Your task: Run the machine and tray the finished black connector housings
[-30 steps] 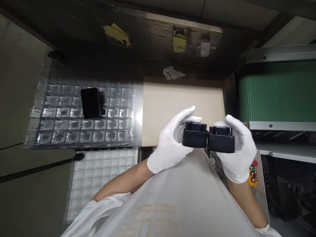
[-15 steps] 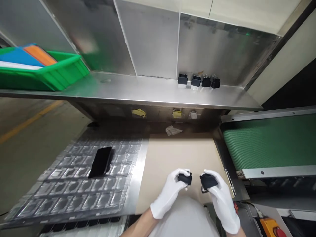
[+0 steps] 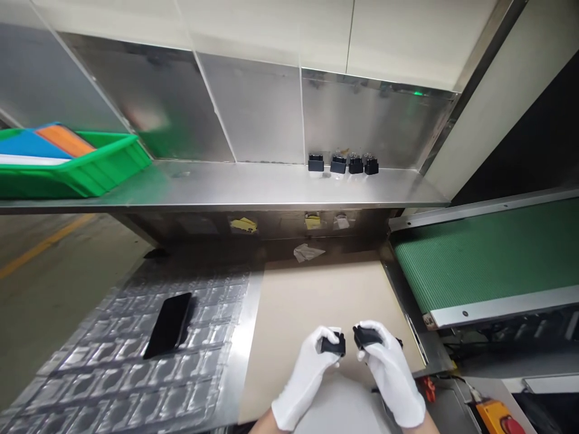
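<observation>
Both hands wear white gloves and are over the near part of the beige board. My left hand is closed around a small black block-shaped part, thumb on top. Another black part sits in my right hand, its fingers wrapped round it. A narrow gap separates the two parts. A small dark end sticks out at the right side of my right hand; whether it belongs to the held part I cannot tell.
Clear plastic trays with a black phone on them lie at left. Several black parts stand on the metal shelf, with a green bin at its left. A green conveyor belt runs at right, above an orange emergency-stop box.
The two black parts have come closer together. My right hand has turned its part, and the loop that hung below it no longer shows. The camera has tilted upward.
</observation>
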`<action>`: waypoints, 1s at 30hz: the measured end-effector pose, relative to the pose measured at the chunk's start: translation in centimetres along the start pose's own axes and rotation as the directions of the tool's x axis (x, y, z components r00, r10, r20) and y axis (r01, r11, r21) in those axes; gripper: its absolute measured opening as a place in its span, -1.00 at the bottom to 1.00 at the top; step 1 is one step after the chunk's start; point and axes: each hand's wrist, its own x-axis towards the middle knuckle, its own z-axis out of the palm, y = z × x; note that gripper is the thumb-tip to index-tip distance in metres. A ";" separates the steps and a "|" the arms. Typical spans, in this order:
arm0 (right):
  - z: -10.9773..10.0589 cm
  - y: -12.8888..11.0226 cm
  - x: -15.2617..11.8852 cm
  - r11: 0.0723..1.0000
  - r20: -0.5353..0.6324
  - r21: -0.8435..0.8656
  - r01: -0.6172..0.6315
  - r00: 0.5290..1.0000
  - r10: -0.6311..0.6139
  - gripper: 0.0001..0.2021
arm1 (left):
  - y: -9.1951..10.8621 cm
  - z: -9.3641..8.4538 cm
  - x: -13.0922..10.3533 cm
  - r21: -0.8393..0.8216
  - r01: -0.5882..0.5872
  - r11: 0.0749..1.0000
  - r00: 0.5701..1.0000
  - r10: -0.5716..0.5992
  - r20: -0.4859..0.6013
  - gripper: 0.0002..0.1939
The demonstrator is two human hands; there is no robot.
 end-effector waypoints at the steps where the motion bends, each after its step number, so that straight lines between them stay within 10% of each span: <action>1: -0.3 0.0 0.1 0.999 0.008 0.036 -0.006 1.000 0.006 -0.66 | -0.1 0.1 0.1 -0.010 0.002 1.000 1.000 -0.002 -0.005 -0.80; 7: -0.4 -1.5 1.6 0.996 0.106 0.091 -0.001 0.994 -0.009 -0.60 | -0.6 -0.1 0.8 -0.050 -0.001 0.999 0.999 -0.001 -0.042 -0.79; 12: 1.9 -10.0 3.3 0.966 0.194 -0.157 0.204 0.966 -0.173 -0.66 | -1.2 -0.7 1.2 -0.056 -0.024 0.998 0.999 0.022 -0.033 -0.81; 20: 6.8 -25.8 13.8 0.388 0.380 -0.556 0.735 0.640 -0.668 -0.49 | 0.1 -1.0 2.1 -0.067 0.027 0.997 0.986 -0.038 -0.165 -0.80; 30: 19.0 -25.9 29.1 0.091 0.657 -0.623 0.777 0.583 -0.479 -0.66 | -0.5 -3.9 3.6 -0.143 0.042 0.989 0.937 -0.089 -0.339 -0.75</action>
